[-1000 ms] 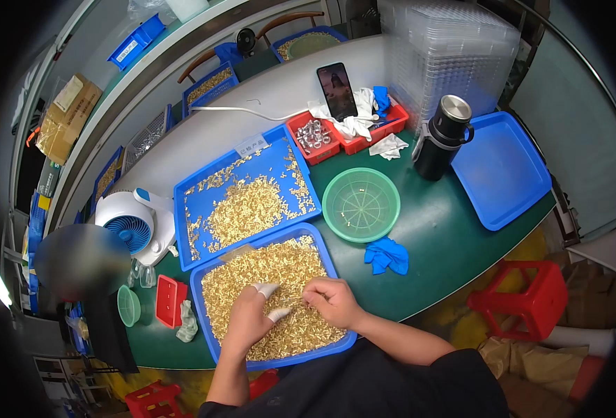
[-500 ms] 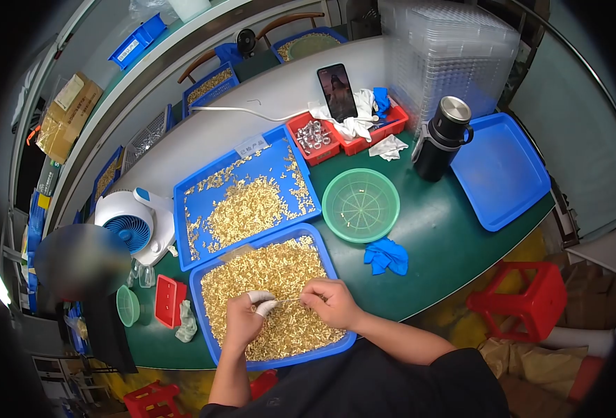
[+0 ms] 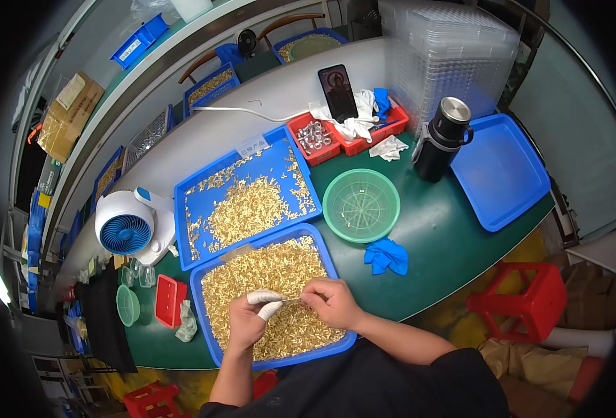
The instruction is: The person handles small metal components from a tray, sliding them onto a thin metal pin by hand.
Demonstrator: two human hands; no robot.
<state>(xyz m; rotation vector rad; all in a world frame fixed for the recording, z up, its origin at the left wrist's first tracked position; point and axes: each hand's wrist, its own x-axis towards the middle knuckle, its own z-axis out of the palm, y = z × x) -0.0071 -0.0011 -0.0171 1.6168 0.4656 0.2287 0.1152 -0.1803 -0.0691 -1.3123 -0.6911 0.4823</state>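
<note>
Both hands are over a blue tray heaped with small brass-coloured pieces [image 3: 294, 341]. My left hand [image 3: 251, 317], with white covers on thumb and forefinger, pinches one end of a thin pale rod-like item [image 3: 291, 299]. The other end is pinched by my right hand [image 3: 330, 303]. The item is too small to identify. Behind this tray lies a second blue tray [image 3: 276, 162] with a looser pile of brass pieces [image 3: 247, 209] and a paper label.
A green sieve [image 3: 362, 205], blue glove [image 3: 387, 256], black flask [image 3: 442, 139], red bins [image 3: 313, 138] with a phone [image 3: 337, 94], an empty-looking blue tray [image 3: 501, 171], a white fan [image 3: 128, 226], a red tray [image 3: 171, 301] and red stool [image 3: 520, 301] surround the work.
My left hand's spread thumb and forefinger have closed and met the thin item at my right fingertips. My right hand has barely moved. The blurred shape at the far left has gone.
</note>
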